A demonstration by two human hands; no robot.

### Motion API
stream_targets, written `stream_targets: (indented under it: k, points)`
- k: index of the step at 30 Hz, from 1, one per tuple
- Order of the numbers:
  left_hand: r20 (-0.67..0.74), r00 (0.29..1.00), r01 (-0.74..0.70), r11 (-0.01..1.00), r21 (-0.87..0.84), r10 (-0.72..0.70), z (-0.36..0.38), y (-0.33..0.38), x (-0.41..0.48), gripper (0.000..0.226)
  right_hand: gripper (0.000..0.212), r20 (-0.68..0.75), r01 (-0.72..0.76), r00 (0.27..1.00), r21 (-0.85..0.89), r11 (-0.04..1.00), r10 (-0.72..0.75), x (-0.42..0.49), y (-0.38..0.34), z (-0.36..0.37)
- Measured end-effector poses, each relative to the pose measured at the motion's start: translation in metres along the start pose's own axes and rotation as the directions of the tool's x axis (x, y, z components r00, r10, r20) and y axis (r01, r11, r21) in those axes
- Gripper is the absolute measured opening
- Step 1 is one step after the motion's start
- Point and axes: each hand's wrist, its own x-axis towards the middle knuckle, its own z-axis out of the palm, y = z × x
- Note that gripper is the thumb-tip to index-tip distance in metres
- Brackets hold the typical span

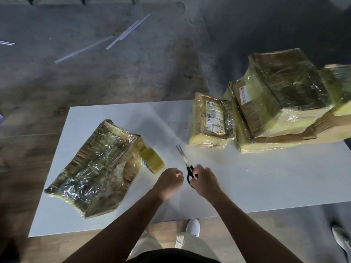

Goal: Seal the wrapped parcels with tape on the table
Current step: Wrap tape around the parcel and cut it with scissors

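A flat parcel (pixel 95 171) wrapped in clear film lies on the left of the white table (pixel 266 183). A yellowish tape roll (pixel 152 160) leans against its right edge. My right hand (pixel 204 180) grips the black handles of a pair of scissors (pixel 185 163), whose blades point away from me and lie slightly apart. My left hand (pixel 170 182) hovers just left of the scissors with its fingers curled into a fist; nothing shows in it. A small labelled parcel (pixel 212 120) stands beyond the scissors.
A stack of larger wrapped boxes (pixel 281 99) fills the table's far right corner and overhangs its edge. White strips (pixel 121 35) lie on the concrete floor beyond. My white shoe (pixel 192 226) shows under the near edge, and another shoe (pixel 341 238) at far right.
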Motion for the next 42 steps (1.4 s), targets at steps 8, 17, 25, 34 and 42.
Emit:
stream_targets:
  k: [8, 17, 25, 34, 42]
  points:
    - [-0.211, 0.975, 0.015, 0.969, -0.246, -0.069, -0.019, 0.004, -0.006, 0.018, 0.015, 0.07, 0.112, 0.987, 0.326, 0.939, -0.142, 0.0, -0.048, -0.018]
    - [-0.328, 0.944, -0.105, 0.927, -0.36, -0.02, -0.039, -0.003, -0.016, 0.023, 0.036, 0.113, 0.146, 0.976, 0.301, 0.943, -0.187, 0.024, -0.072, -0.037]
    - [-0.434, 0.845, 0.095, 0.887, -0.452, -0.312, -0.044, -0.029, -0.02, 0.032, 0.016, 0.199, 0.292, 0.929, 0.118, 0.949, -0.31, 0.038, -0.076, -0.082]
    - [-0.151, 0.947, 0.091, 0.687, -0.721, -0.283, -0.043, -0.018, -0.012, 0.009, 0.008, 0.361, 0.399, 0.87, -0.116, 0.91, -0.335, 0.039, -0.096, -0.131]
    - [-0.114, 0.96, 0.114, 0.728, -0.676, -0.257, -0.048, -0.017, -0.016, 0.017, 0.007, 0.548, 0.485, 0.79, -0.285, 0.827, -0.274, 0.042, -0.119, -0.162]
